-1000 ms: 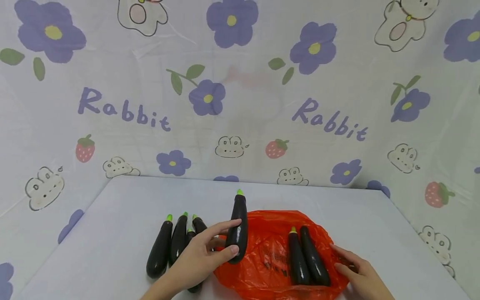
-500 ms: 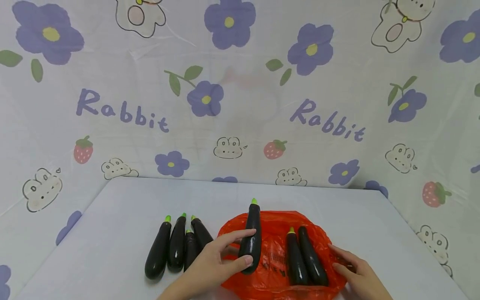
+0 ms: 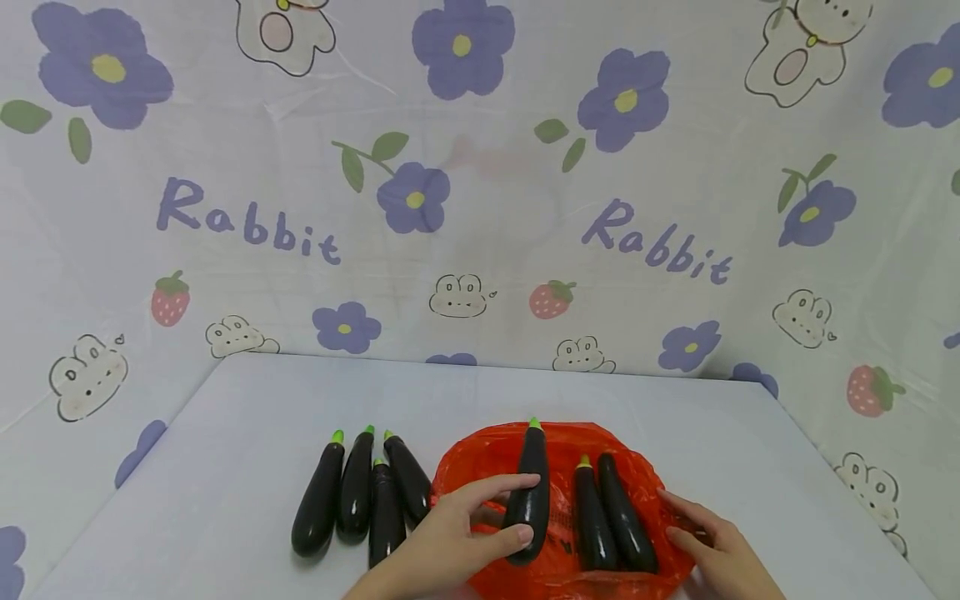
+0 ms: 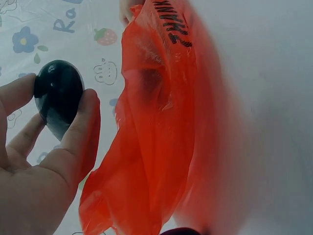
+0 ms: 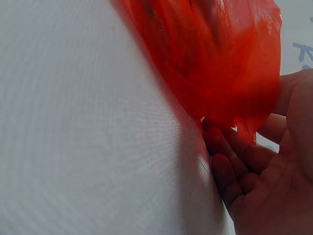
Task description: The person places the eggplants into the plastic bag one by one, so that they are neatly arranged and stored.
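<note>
My left hand grips a black eggplant by its lower half between thumb and fingers, green stem end pointing up and away. It overlaps the open red plastic bag in the head view. In the left wrist view the rounded end of this eggplant shows between the fingertips, beside the bag's side. Two more eggplants lie side by side in the bag's right half. At the bag's right rim my right hand holds the plastic, its fingers curled at the edge in the right wrist view.
Left of the bag, several eggplants lie on the white table, stems pointing away from me. The nearest is partly behind my left forearm. A patterned cloth hangs behind the table's back edge.
My left hand has carried the eggplant rightward and lower, from the bag's left edge to over its middle. The right hand stays at the bag's rim.
</note>
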`<state>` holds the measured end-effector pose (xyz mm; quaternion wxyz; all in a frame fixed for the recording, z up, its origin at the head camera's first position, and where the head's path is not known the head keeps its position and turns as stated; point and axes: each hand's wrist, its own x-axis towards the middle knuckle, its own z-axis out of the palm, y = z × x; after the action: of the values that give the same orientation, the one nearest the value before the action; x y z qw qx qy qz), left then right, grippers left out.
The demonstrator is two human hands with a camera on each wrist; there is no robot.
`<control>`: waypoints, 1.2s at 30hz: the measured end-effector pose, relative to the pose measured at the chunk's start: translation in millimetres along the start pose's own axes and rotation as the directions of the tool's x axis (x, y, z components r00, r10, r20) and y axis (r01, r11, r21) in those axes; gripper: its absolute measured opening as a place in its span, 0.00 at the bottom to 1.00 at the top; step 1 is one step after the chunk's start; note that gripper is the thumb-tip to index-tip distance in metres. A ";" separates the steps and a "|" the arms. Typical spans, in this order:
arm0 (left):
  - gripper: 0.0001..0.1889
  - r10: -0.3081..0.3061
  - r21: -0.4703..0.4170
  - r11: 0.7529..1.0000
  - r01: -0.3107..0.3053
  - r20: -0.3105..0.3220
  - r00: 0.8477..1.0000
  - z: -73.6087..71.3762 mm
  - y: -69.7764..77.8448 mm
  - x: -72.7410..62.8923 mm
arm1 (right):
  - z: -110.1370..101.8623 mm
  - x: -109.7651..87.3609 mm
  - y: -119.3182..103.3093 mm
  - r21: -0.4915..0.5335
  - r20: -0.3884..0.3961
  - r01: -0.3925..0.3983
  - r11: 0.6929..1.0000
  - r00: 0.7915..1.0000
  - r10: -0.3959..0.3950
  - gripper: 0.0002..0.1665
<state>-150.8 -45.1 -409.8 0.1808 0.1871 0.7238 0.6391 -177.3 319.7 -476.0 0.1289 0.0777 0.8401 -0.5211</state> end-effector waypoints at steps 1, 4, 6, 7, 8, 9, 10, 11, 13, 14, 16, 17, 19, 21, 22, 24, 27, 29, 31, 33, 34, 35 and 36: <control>0.24 -0.004 0.005 1.000 0.004 0.001 1.000 0.7 -0.7 1.1 | -0.2 0.3 -0.1 -0.011 0.002 0.004 1.000 1.000 -0.004 0.32; 0.24 -0.004 0.013 1.000 0.004 0.003 1.000 3.1 -3.7 5.2 | -0.7 1.3 -0.7 -0.042 -0.002 0.010 0.999 1.000 -0.010 0.32; 0.24 -0.007 0.012 1.000 0.007 0.006 1.000 5.0 -6.2 8.1 | -1.5 1.4 -0.9 -0.070 0.005 0.026 0.997 1.000 -0.026 0.32; 0.24 -0.004 0.019 1.000 0.004 0.007 1.000 5.8 -7.5 9.6 | -1.6 1.6 -1.1 -0.076 0.003 0.028 0.997 1.000 -0.027 0.32; 0.24 -0.006 0.025 1.000 0.006 0.005 1.000 6.8 -8.8 11.2 | -1.7 1.9 -1.2 -0.082 0.001 0.030 0.996 1.000 -0.030 0.32; 0.24 -0.010 0.026 1.000 0.010 0.005 1.000 7.7 -10.0 12.3 | -2.0 1.9 -1.4 -0.094 0.003 0.037 0.995 0.999 -0.036 0.32; 0.24 -0.013 0.029 0.999 0.013 0.004 1.000 8.8 -10.9 13.3 | -2.2 1.9 -1.6 -0.106 0.005 0.044 0.993 0.999 -0.044 0.31; 0.24 -0.018 0.033 0.999 0.018 0.004 1.000 9.9 -11.7 14.3 | -2.2 1.9 -1.9 -0.109 0.004 0.043 0.993 0.999 -0.043 0.31; 0.24 -0.035 0.040 0.999 0.035 0.003 0.999 11.9 -12.9 16.1 | -1.9 2.1 -2.4 -0.117 0.001 0.042 0.992 0.999 -0.042 0.31; 0.24 -0.047 0.036 0.998 0.047 0.003 0.999 13.1 -13.4 16.4 | -1.7 2.0 -2.8 -0.117 0.000 0.040 0.992 0.999 -0.041 0.31; 0.23 -0.061 0.035 0.998 0.060 0.009 0.998 15.2 -14.5 17.2 | -1.2 1.4 -3.5 -0.114 -0.001 0.037 0.993 0.999 -0.037 0.32; 0.23 -0.064 0.039 0.997 0.064 0.010 0.998 16.3 -14.9 17.2 | -0.9 1.0 -3.9 -0.113 -0.001 0.035 0.993 0.999 -0.035 0.32; 0.23 -0.071 0.049 0.996 0.071 0.013 0.997 18.4 -15.8 16.8 | -0.3 0.1 -4.5 -0.113 -0.002 0.034 0.993 0.999 -0.034 0.32; 0.24 -0.077 0.058 0.995 0.075 0.018 0.997 20.4 -17.1 16.5 | 0.2 -0.5 -4.8 -0.110 -0.003 0.032 0.993 0.999 -0.032 0.32; 0.24 -0.084 0.063 0.995 0.083 0.018 0.996 21.5 -17.6 16.2 | 0.4 -0.7 -4.7 -0.110 -0.004 0.032 0.993 0.999 -0.032 0.32; 0.24 -0.092 0.061 0.994 0.090 0.029 0.995 23.2 -18.5 15.9 | 0.6 -0.6 -4.4 -0.110 -0.005 0.032 0.993 0.999 -0.032 0.32; 0.24 -0.105 0.055 0.993 0.102 0.046 0.993 25.6 -18.6 15.7 | 0.4 -0.8 -4.3 -0.107 -0.003 0.031 0.994 1.000 -0.031 0.32; 0.23 -0.108 0.055 0.993 0.105 0.056 0.993 27.3 -18.5 15.7 | -0.1 -1.2 -4.1 -0.104 -0.002 0.030 0.994 1.000 -0.031 0.31; 0.23 -0.114 0.067 0.992 0.110 0.056 0.992 29.2 -18.5 15.6 | -0.4 -1.9 -4.0 -0.101 -0.002 0.030 0.994 1.000 -0.030 0.31; 0.23 -0.114 0.084 0.990 0.109 0.053 0.992 30.6 -18.9 16.2 | -0.8 -2.1 -3.6 -0.098 -0.002 0.030 0.995 1.000 -0.030 0.31; 0.23 -0.115 0.092 0.990 0.110 0.048 0.992 31.4 -19.1 16.3 | -0.8 -2.0 -3.5 -0.099 -0.003 0.030 0.995 1.000 -0.030 0.31; 0.23 -0.117 0.095 0.989 0.112 0.046 0.992 32.1 -19.2 16.4 | -0.8 -1.9 -3.4 -0.097 -0.003 0.028 0.995 1.000 -0.029 0.32; 0.24 -0.118 0.101 0.988 0.113 0.043 0.992 32.8 -19.3 16.6 | -0.8 -1.8 -3.6 -0.098 -0.003 0.027 0.995 1.000 -0.028 0.32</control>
<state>-149.5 -10.8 -433.2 0.2257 0.1689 0.7593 0.5866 -176.6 318.9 -472.1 0.1234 0.0609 0.8660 -0.4807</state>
